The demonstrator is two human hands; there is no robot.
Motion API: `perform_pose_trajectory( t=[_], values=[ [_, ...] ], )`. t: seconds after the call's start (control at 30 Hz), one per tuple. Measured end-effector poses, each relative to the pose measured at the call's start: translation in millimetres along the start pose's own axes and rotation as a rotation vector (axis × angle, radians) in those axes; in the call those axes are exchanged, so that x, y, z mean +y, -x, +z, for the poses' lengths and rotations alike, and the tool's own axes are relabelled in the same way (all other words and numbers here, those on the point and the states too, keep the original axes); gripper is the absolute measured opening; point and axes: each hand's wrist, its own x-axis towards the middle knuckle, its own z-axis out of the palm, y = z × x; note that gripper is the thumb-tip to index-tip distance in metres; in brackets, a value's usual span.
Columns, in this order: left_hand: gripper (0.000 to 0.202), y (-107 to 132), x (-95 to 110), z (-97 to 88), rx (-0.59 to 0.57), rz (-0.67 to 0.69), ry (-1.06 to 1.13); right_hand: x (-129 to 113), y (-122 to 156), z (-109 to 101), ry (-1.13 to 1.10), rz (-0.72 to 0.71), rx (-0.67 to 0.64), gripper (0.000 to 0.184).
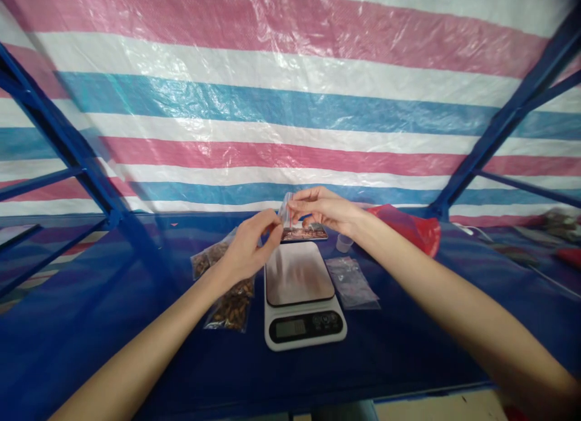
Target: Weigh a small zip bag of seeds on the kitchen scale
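I am pinching a small clear plastic bag, long axis upright, between my left hand and right hand; it is hanging at 12 o'clock from the kitchen scale, nearer the right.

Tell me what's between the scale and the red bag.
Between the scale and the red bag, the head view shows a small clear cup, with a flat clear bag just below it.
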Motion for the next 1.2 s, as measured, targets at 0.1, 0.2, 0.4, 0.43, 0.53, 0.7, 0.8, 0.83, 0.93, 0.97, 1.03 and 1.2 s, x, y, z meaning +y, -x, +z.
perform_pose_trajectory(
  t=[0.1, 0.2, 0.4, 0.43, 0.53, 0.7, 0.8, 0.83, 0.93, 0.97, 1.03, 1.2],
  values=[
    [0.047, -24.4, 13.2, 3.6, -0.051, -0.041, 0.090, 4.7, 13.0, -2.9, 0.000, -0.070, 0.088, 0.030],
    [0.050, -41.2, 21.2, 12.2, -0.121, -0.073, 0.175, 13.7, 26.3, -2.1, -0.021, -0.075, 0.143, 0.032],
    [0.038, -54.7, 28.9, 26.0, -0.383, -0.195, 0.400, 35.9, 43.1, 2.2, -0.063, -0.181, 0.236, 0.038],
    [0.037, -56.3, 29.0, 24.4, -0.418, -0.211, 0.405, 38.8, 43.8, 1.9, -0.061, -0.195, 0.243, 0.040],
    [0.033, -63.8, 26.4, 12.3, -0.517, -0.227, 0.374, 43.4, 39.6, -3.4, -0.046, -0.208, 0.202, 0.039],
    [0.032, -88.4, 20.6, -19.3, -0.617, -0.246, 0.267, 26.1, 9.1, -16.3, 0.002, -0.185, 0.067, 0.038],
    [0.034, -102.7, 20.6, -32.5, -0.560, -0.219, 0.166, 5.6, -10.6, -16.6, 0.023, -0.165, 0.065, 0.039],
    [0.036, -106.0, 20.4, -34.9, -0.543, -0.213, 0.139, 0.0, -15.1, -15.3, 0.029, -0.156, 0.074, 0.038],
    [0.041, -111.3, 16.0, -37.1, -0.527, -0.212, 0.100, -8.2, -21.3, -11.0, 0.053, -0.122, 0.116, 0.034],
    [0.042, -111.8, 13.3, -36.9, -0.536, -0.203, 0.095, -8.1, -21.6, -10.2, 0.060, -0.117, 0.125, 0.033],
    [0.039, -111.9, 7.3, -36.2, -0.578, -0.175, 0.084, -5.7, -20.8, -10.3, 0.075, -0.114, 0.108, 0.035],
    [0.032, -111.8, -4.3, -34.8, -0.595, -0.252, 0.155, 1.4, -20.8, -19.7, 0.182, -0.150, 0.043, 0.039]
  ],
)
